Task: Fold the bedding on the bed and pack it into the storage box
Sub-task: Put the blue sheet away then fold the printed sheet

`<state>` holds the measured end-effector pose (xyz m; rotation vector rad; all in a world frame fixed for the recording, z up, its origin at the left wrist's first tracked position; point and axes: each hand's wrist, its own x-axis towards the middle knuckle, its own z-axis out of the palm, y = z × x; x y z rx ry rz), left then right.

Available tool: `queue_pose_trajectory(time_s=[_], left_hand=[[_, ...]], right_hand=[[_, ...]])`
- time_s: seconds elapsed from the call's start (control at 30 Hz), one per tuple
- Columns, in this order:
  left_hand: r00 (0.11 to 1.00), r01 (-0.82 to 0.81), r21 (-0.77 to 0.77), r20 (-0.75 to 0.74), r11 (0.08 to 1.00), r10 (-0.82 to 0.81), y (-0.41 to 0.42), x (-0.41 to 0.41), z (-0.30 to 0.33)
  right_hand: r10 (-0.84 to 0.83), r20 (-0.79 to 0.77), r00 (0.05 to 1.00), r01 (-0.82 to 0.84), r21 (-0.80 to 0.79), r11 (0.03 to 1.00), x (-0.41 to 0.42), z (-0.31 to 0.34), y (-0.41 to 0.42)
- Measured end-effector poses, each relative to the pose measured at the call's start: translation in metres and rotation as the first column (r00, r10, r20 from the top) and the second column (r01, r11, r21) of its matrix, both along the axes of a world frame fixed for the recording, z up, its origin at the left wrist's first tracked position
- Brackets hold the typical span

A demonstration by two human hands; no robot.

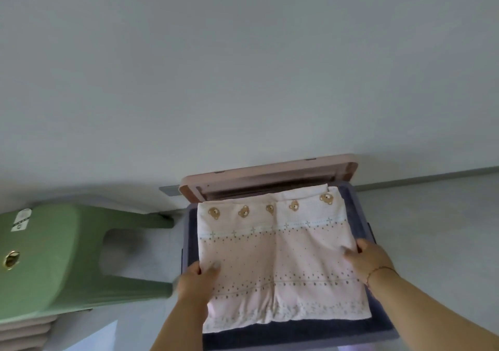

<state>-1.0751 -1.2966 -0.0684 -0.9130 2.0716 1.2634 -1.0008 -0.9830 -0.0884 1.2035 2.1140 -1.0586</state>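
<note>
Hands gripped folded pink bedding [275,256] at both edges, left hand [198,276] and right hand [368,260], thumbs on top; bedding lay over dark cloth in open storage box [371,232]. Green stool [54,256] just beside.

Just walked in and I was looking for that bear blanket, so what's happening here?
A person is packing it away. Both hands hold the folded pink bear-print blanket by its sides, the left hand at the left edge and the right hand at the right edge, over the open storage box. Dark blue bedding already lies in the box, and its pink lid stands open behind. A green plastic stool sits beside it.
</note>
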Motion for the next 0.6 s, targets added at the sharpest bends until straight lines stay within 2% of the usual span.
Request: queue_pose_trajectory(time_s=[0.33,0.53,0.6], left_hand=[[0.998,-0.014,-0.065,0.062,0.998,0.018,0.009,-0.008,-0.153],[0.997,0.042,-0.132,0.069,0.990,-0.033,0.006,-0.012,-0.208],[0.995,0.076,-0.162,0.075,0.984,-0.064,0.005,-0.013,-0.224]], right_hand=[[-0.009,0.046,0.999,0.010,-0.006,1.000,-0.009,-0.147,0.002],[-0.005,0.062,0.998,0.005,0.008,1.000,-0.007,-0.205,0.002],[-0.070,0.047,0.996,0.068,0.039,0.997,-0.008,-0.216,0.004]])
